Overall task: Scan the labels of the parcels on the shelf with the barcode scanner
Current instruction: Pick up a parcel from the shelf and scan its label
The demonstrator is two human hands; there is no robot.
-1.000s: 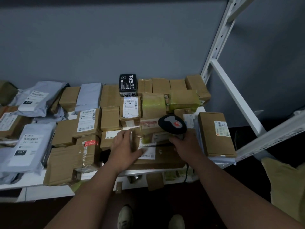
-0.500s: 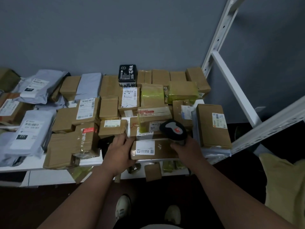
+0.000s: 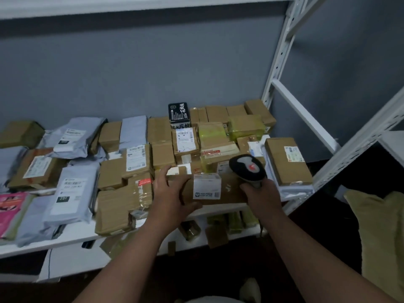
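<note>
Right hand (image 3: 261,196) grips the barcode scanner (image 3: 248,169); left hand (image 3: 169,193) holds the front cardboard parcel (image 3: 229,189) by its left end.
Parcel lies between both hands at the shelf (image 3: 72,239) edge, white label (image 3: 207,186) up — scanner head just right of it, aimed away. Scan apparently pending; many parcels remain beyond and to the left.

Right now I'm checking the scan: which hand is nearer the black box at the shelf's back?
Left. The left hand lies just below the black box; the right hand is farther right.
</note>
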